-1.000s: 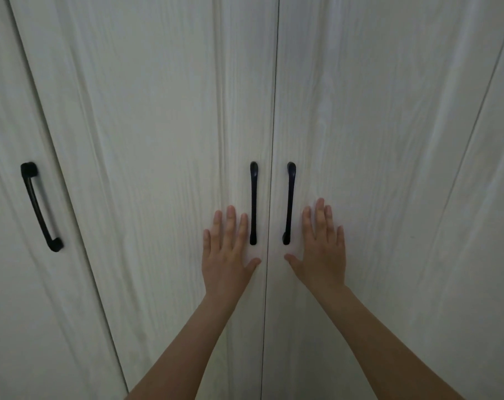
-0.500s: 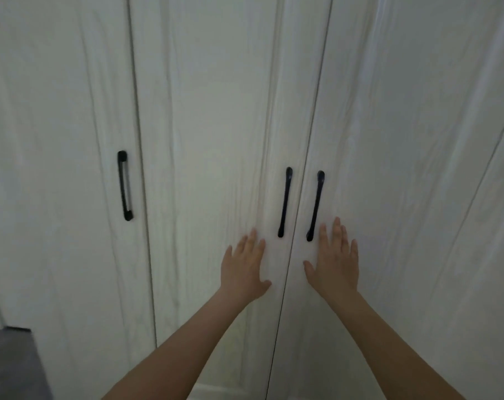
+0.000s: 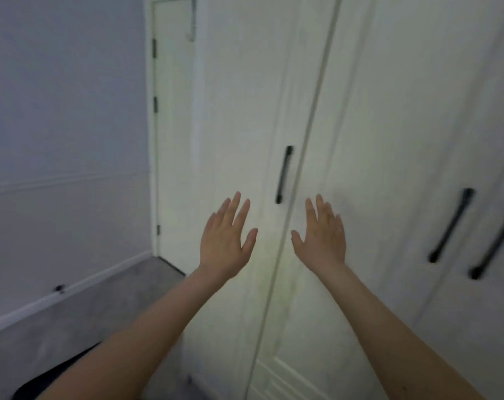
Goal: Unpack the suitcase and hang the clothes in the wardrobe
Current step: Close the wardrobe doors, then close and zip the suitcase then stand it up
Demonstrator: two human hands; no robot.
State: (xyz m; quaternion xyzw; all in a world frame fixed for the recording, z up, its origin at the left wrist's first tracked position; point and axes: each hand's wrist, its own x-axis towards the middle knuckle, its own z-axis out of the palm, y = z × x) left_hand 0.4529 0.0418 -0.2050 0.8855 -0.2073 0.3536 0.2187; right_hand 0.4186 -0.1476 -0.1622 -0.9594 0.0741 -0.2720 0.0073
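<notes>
The white wardrobe [image 3: 389, 111] fills the right of the view with all its doors closed. A black bar handle [image 3: 284, 174] sits on its leftmost door, and two more black handles [image 3: 450, 225] are further right. My left hand [image 3: 226, 241] and my right hand [image 3: 323, 235] are both raised in front of the doors with fingers spread, holding nothing. They hover below the leftmost handle, one on each side of the door gap. The suitcase and clothes cannot be made out, apart from a dark shape [image 3: 43, 382] at the bottom left edge.
A pale wall [image 3: 63, 125] with a white skirting board runs along the left. A white room door [image 3: 170, 140] stands in the corner beside the wardrobe. Grey floor [image 3: 100, 307] lies below it.
My view has swung left, so the two centre handles now sit at the right. Both hands have come off the closed doors and moved left with me.
</notes>
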